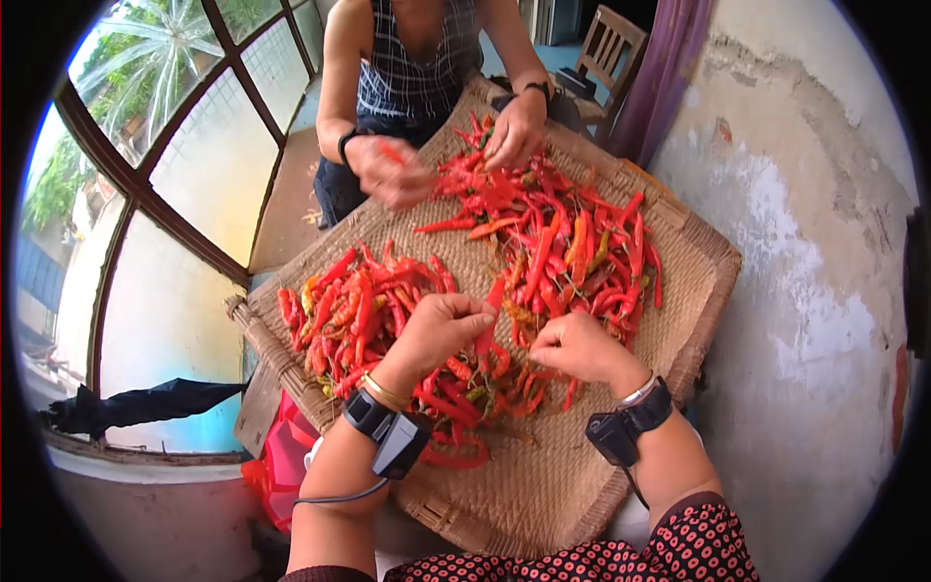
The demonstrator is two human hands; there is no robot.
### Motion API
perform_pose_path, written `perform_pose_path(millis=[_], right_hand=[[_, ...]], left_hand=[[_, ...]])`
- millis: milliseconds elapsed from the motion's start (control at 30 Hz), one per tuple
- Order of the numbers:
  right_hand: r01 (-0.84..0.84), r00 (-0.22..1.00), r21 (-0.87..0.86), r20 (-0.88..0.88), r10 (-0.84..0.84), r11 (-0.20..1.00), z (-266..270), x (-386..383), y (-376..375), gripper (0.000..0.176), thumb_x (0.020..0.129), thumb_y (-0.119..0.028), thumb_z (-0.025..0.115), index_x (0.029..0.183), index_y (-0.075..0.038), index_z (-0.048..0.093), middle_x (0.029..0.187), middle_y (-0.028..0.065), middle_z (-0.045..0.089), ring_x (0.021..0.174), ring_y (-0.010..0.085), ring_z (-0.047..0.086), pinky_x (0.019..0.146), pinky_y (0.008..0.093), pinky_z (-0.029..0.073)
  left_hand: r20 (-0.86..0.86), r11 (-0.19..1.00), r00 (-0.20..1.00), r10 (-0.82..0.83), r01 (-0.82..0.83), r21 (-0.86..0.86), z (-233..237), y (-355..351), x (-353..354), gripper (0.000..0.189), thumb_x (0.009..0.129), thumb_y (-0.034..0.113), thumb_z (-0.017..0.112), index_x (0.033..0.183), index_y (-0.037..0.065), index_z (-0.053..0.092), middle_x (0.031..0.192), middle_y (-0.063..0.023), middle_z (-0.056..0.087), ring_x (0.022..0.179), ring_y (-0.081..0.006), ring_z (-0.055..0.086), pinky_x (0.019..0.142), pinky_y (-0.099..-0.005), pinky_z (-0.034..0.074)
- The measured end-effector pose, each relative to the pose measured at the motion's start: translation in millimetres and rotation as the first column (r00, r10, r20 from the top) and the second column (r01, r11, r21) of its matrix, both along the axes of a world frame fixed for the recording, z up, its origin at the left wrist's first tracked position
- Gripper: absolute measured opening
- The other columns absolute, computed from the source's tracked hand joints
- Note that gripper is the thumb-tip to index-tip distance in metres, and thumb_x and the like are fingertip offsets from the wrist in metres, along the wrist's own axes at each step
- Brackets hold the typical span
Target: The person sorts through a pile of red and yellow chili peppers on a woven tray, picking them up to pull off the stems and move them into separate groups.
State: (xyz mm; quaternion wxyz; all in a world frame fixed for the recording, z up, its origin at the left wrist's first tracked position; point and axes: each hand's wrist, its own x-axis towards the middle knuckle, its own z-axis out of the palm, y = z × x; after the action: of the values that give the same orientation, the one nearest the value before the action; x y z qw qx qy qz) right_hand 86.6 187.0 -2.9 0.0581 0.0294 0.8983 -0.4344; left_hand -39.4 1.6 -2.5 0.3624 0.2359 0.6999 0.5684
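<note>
Daylight floods my feed from the arched window (175, 165) on the left — its panes are blown out almost to white. The light over the woven tray (543, 475) is soft and even. The chillies (553, 242) read a saturated red, and the left hand (441, 330) and right hand (577, 349) cast only faint shadows at the tray's near edge. At the far edge a co-worker's hand (393, 170) is smeared by motion. The fisheye bows the window bars (109, 281), and a black ring cuts off every corner — detail softens towards it.
</note>
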Motion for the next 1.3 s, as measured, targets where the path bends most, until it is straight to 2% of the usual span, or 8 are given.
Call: perform_pose_path(millis=[167,500,767,933,1033,1067,1133,1300], right_hand=[[0.045,0.971,-0.127,0.239,-0.013,0.991,6,-2,-4,0.018,0.078,-0.016,0.063,0.081,0.001,0.066,0.064,0.0043,0.061,0.054,0.0082,0.055,0.053,0.0251,0.046],[0.242,0.963,-0.7,0.092,-0.251,0.672,1,-5,-15,0.021,0.086,-0.013,0.057,0.1,0.002,0.062,0.079,0.0009,0.062,0.065,0.0055,0.055,0.059,0.0201,0.045],[0.252,0.964,-0.485,0.2,-0.174,0.837,5,-9,-12,0.023,0.085,-0.01,0.057,0.103,0.005,0.06,0.079,0.0021,0.062,0.068,0.0068,0.055,0.062,0.0215,0.046],[0.089,0.911,-0.885,-0.113,-0.398,0.456,10,-17,-16,0.034,0.086,-0.008,0.055,0.118,0.001,0.05,0.105,0.0049,0.057,0.091,0.012,0.057,0.074,0.0257,0.047],[0.162,0.97,-0.711,-0.014,-0.244,0.684,-3,-16,-1,0.033,0.081,-0.011,0.06,0.113,-0.002,0.054,0.108,0.0068,0.056,0.095,0.019,0.057,0.077,0.0297,0.047],[0.062,0.976,-0.244,-0.187,-0.11,0.968,-13,-15,0,0.032,0.078,-0.013,0.062,0.108,-0.004,0.056,0.106,0.0085,0.055,0.093,0.0231,0.057,0.077,0.0316,0.047],[0.004,0.961,0.439,-0.25,0.118,0.898,-21,-12,-7,0.027,0.07,-0.014,0.065,0.095,-0.006,0.059,0.101,0.0125,0.051,0.091,0.0307,0.055,0.078,0.0361,0.046],[0.026,0.96,0.561,-0.246,0.137,0.827,-38,-10,-18,0.018,0.067,-0.013,0.066,0.08,-0.004,0.057,0.097,0.0125,0.048,0.089,0.0302,0.052,0.074,0.0396,0.048]], left_hand=[[0.047,0.879,0.959,0.279,-0.275,0.389,1,4,-3,0.027,0.086,0.007,0.058,0.112,0.001,0.056,0.095,-0.0016,0.061,0.074,-0.0068,0.056,0.066,-0.0218,0.047],[0.067,0.985,0.983,-0.171,0.169,0.037,4,9,23,0.033,0.088,0.022,0.057,0.114,0.001,0.055,0.077,0.0021,0.059,0.059,-0.0024,0.049,0.051,-0.018,0.041],[-0.209,0.966,0.96,-0.184,0.138,-0.216,0,1,18,0.023,0.083,0.022,0.06,0.087,0.0,0.064,0.064,-0.0081,0.062,0.058,-0.012,0.058,0.054,-0.0292,0.046],[-0.596,0.902,0.705,-0.384,0.15,-0.404,-11,1,23,0.021,0.077,0.025,0.063,0.085,0.005,0.066,0.07,-0.0137,0.062,0.064,-0.0279,0.061,0.06,-0.0364,0.047],[-0.623,0.878,0.656,-0.426,0.136,-0.458,-13,2,29,0.023,0.077,0.027,0.062,0.082,0.005,0.064,0.069,-0.0144,0.061,0.064,-0.0304,0.06,0.06,-0.0386,0.047],[-0.634,0.865,0.622,-0.46,0.152,-0.478,-16,2,28,0.023,0.077,0.027,0.062,0.081,0.005,0.064,0.069,-0.0147,0.061,0.065,-0.0309,0.06,0.059,-0.0394,0.047],[-0.664,0.86,0.575,-0.479,0.157,-0.485,-20,2,29,0.022,0.076,0.028,0.062,0.079,0.006,0.062,0.068,-0.0151,0.061,0.065,-0.0319,0.06,0.059,-0.0409,0.047],[-0.691,0.86,0.541,-0.48,0.134,-0.492,-22,1,31,0.024,0.077,0.031,0.062,0.082,0.007,0.062,0.069,-0.0147,0.061,0.065,-0.0328,0.06,0.059,-0.042,0.047]])
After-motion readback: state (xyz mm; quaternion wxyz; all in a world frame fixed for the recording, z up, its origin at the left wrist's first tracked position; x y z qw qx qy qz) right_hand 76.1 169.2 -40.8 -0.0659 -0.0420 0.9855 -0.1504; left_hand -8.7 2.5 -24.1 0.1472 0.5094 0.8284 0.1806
